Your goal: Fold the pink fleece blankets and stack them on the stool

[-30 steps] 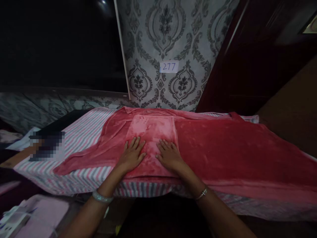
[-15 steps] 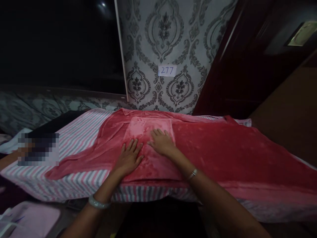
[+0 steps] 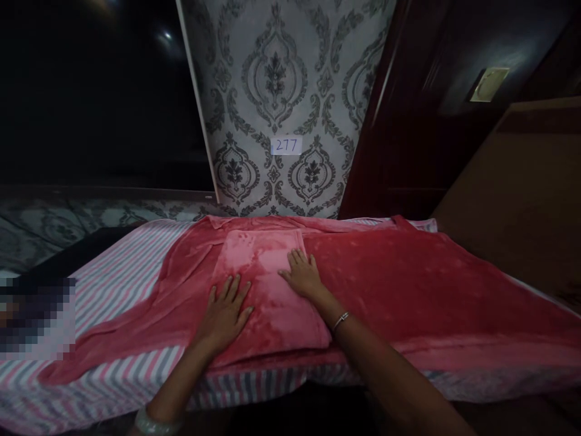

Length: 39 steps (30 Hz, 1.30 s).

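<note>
A red plush blanket (image 3: 363, 284) is spread over a striped cloth. Toward its left part lies a paler pink-red rectangular panel (image 3: 281, 315) of the same plush; whether this is a folded-over part or a separate piece I cannot tell. My left hand (image 3: 223, 318) rests palm down near the panel's left side, fingers spread. On the panel's right edge my right hand (image 3: 303, 275) lies flat, palm down, fingers apart. Neither hand grips the fabric.
The striped cloth (image 3: 122, 260) covers the table and hangs over its front. Behind stand a patterned wall with a paper label (image 3: 285, 145), a dark screen (image 3: 91, 97) at left and a dark red door (image 3: 422, 121) at right. A blurred patch (image 3: 36, 318) hides something at far left.
My right hand has slid right across the panel to its edge. My left hand stays at about the same place on the fabric. The camera view has turned slightly right and up.
</note>
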Each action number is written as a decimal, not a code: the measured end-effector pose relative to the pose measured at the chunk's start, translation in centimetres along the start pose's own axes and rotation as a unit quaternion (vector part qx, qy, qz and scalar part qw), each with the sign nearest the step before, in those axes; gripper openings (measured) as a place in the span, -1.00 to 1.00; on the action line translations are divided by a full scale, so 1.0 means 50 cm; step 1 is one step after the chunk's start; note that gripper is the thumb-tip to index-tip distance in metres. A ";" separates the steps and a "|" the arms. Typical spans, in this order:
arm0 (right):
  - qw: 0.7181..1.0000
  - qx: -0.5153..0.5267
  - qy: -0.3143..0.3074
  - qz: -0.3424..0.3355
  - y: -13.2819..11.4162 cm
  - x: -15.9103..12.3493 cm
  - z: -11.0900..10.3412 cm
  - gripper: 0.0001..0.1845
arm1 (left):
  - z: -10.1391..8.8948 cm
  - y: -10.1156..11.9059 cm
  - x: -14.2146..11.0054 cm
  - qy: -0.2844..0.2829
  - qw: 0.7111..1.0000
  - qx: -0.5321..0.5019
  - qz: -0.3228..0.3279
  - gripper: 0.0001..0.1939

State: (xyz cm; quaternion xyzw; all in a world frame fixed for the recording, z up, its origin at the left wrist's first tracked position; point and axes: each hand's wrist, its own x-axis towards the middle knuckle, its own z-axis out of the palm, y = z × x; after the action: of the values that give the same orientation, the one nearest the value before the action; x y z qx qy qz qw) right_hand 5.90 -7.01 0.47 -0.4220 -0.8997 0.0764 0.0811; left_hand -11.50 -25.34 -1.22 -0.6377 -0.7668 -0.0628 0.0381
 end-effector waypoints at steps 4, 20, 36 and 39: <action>0.999 0.015 -0.025 0.023 0.006 0.002 -0.020 -0.27 | -0.005 -0.027 0.004 -0.002 0.998 -0.054 0.016 -0.37; 0.998 0.017 -0.030 -0.050 -0.055 0.155 -0.031 -0.33 | -0.020 -0.013 0.257 0.047 0.996 0.016 -0.076 -0.39; 0.996 0.002 -0.044 0.084 0.099 0.137 -0.017 -0.30 | -0.011 -0.011 0.255 0.023 0.997 -0.002 -0.072 -0.35; 0.994 0.029 -0.082 0.063 0.117 0.118 -0.034 -0.30 | -0.011 -0.008 0.258 0.017 0.997 -0.006 -0.072 -0.34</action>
State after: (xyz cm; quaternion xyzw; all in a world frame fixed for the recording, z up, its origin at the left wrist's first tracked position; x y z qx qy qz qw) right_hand 6.89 1.36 1.42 -0.4677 -0.8723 0.1423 0.0142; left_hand -14.30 -12.96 1.07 -0.5798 -0.8097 -0.0808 0.0421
